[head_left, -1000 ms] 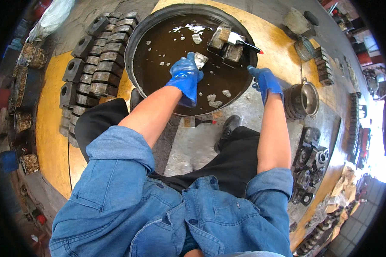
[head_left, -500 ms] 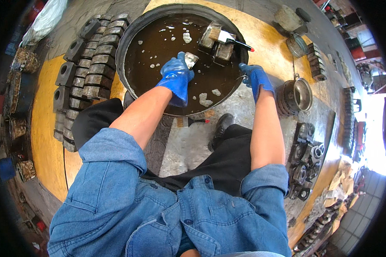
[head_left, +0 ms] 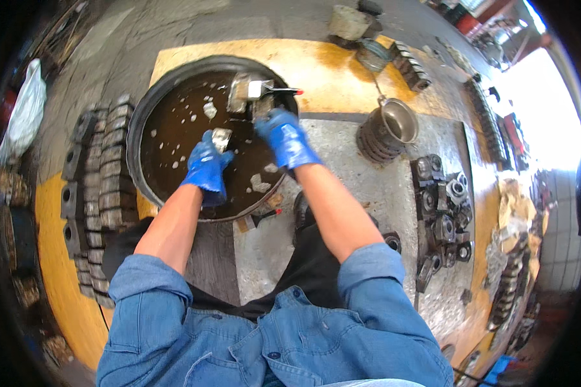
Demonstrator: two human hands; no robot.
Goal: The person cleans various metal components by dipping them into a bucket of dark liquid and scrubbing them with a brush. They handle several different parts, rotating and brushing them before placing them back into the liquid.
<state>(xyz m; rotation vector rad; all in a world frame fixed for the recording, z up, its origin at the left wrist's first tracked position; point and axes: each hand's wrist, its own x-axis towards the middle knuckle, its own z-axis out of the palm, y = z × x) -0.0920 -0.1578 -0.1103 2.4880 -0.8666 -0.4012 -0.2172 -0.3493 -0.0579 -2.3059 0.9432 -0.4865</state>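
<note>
My left hand (head_left: 204,162), in a blue rubber glove, is closed on a small shiny metal block (head_left: 221,138) above the dark liquid of a wide round tub (head_left: 135,145). My right hand (head_left: 286,137), gloved the same, reaches over the tub's right side. Motion smears its fingers beside a wet metal block (head_left: 262,107), so I cannot tell whether it grips anything. Another metal block (head_left: 238,94) sits alongside. A paintbrush (head_left: 257,89) with a black, red-tipped handle lies across these blocks, its handle over the tub's rim.
Rows of dark metal blocks (head_left: 115,168) stand left of the tub. On the right are a metal pot (head_left: 400,122) and several bored metal parts (head_left: 444,227). A second brush (head_left: 255,220) lies on the floor below the tub. Farther off stands a pail (head_left: 348,24).
My right hand has moved from outside the tub's right rim to beside the blocks under the brush. My left hand still holds its block. The view has swung, shifting the tub left and down.
</note>
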